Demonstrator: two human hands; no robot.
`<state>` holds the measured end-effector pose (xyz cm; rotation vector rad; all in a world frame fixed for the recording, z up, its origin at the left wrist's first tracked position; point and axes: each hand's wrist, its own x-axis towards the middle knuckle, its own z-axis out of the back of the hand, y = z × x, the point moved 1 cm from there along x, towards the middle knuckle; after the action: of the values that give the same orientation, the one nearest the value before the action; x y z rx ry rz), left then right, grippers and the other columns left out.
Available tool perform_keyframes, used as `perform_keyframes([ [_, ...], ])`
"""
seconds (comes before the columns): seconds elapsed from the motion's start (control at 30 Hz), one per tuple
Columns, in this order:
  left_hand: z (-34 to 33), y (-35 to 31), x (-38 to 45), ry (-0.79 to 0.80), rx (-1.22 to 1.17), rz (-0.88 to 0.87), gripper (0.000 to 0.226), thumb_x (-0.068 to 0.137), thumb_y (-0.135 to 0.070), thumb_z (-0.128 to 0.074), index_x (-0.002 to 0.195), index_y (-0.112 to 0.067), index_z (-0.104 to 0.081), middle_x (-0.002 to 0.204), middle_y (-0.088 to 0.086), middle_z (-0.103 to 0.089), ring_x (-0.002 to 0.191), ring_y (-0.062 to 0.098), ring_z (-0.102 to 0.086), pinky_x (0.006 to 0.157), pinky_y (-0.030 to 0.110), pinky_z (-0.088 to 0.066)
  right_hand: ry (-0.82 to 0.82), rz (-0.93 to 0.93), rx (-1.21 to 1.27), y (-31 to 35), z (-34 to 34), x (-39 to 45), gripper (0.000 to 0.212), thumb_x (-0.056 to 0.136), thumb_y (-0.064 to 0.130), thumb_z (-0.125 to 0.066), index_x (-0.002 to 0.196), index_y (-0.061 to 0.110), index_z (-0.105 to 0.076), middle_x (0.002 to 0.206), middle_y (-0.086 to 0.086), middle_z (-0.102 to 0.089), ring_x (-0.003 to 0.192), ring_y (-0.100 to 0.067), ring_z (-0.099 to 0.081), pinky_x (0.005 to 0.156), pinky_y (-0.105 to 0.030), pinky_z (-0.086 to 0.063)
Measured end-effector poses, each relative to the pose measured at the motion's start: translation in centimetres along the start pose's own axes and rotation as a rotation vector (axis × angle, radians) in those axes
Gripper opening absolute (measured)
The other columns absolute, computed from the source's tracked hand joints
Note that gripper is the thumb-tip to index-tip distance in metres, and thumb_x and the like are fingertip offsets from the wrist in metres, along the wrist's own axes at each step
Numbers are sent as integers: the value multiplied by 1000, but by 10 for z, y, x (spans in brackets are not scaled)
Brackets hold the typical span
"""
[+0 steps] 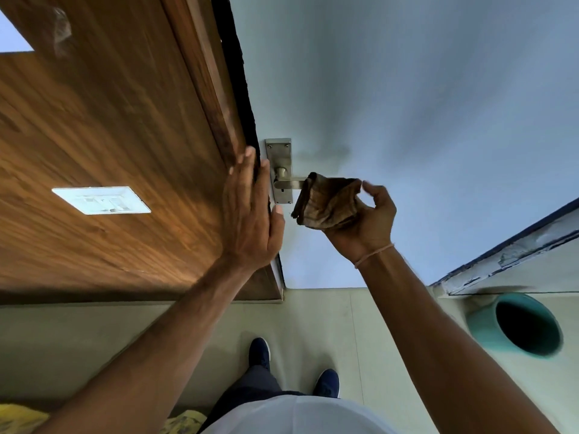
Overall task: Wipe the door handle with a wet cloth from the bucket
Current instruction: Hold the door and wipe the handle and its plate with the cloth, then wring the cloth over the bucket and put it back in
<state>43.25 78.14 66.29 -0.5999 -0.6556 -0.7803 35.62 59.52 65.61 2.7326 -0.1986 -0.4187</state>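
Note:
A metal lever door handle [288,183] on a steel backplate [279,151] is fixed to the pale blue door [391,104]. The brown cloth [329,202] covers the free end of the lever, and my right hand [369,220] holds that cloth from below. My left hand [250,211] lies flat, fingers together and straight, against the door's edge just left of the backplate. The teal bucket [482,324] stands on the floor at the lower right, its inside dark.
A brown wooden panel [109,136] with a white switch plate [101,200] fills the left. A worn sill or step [517,255] runs along the right. My feet in dark blue shoes [260,352] stand on the beige floor [360,324]. Something yellow [18,418] lies at bottom left.

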Motion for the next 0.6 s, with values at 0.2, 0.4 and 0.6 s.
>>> perform_keyframes([
  [0.2, -36, -19, 12, 256, -582, 314, 49, 109, -37, -36, 144, -11, -58, 140, 7, -65, 132, 22, -60, 109, 50, -52, -35, 145, -120, 10, -4, -13, 32, 92, 17, -48, 117, -1, -59, 151, -32, -43, 137, -48, -50, 116, -65, -37],
  [0.4, -59, -52, 49, 701, -1176, 859, 41, 106, -41, -59, 120, -3, -67, 116, 21, -76, 92, 19, -75, 70, 29, -62, -288, 252, -145, 29, 16, -36, 65, 87, 10, -38, 146, -17, -36, 154, -39, -42, 141, -60, -41, 114, -73, -36],
  [0.6, -91, -100, 56, 1081, -1231, 826, 26, 96, -21, -77, 116, -5, -75, 108, 13, -82, 98, 30, -79, 85, 41, -64, -479, 409, -93, 42, 46, -103, 54, 94, 8, -32, 140, -5, -57, 134, -27, -68, 125, -42, -66, 101, -52, -57],
])
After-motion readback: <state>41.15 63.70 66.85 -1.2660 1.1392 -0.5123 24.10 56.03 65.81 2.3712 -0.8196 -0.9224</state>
